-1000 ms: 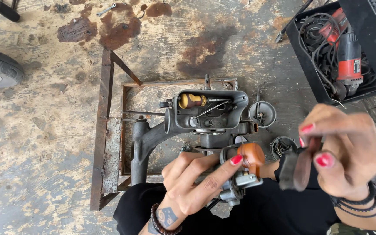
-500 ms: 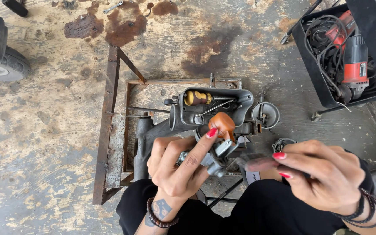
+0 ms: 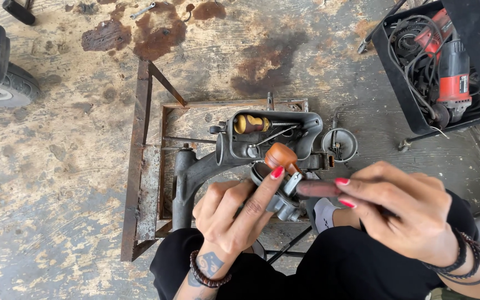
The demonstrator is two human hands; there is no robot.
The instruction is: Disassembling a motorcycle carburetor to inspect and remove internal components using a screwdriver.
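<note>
1. Head view, looking down at my lap: my left hand (image 3: 234, 214) is clamped around a small grey metal carburettor part (image 3: 281, 203), fingers curled under it and the index finger stretched up along its side.
2. The tip of that index finger touches a rounded orange-brown plastic float (image 3: 280, 156) that stands on top of the part.
3. My right hand (image 3: 404, 214) is closed on a short dark reddish-brown cylindrical tool (image 3: 318, 189), pinched between thumb and fingers, its left end touching the grey part.
4. The part sits just above my knees, near me, in the middle of the scene.
5. Just beyond it lies a dark grey cast-metal housing (image 3: 273, 136) with a yellow-handled screwdriver (image 3: 251, 123) inside, resting on a rusty steel frame (image 3: 140, 166).
6. Far right, a black crate (image 3: 398, 83) holds a red power tool (image 3: 452, 78) with coiled cable.
7. The concrete floor (image 3: 56, 194) is stained.
</note>
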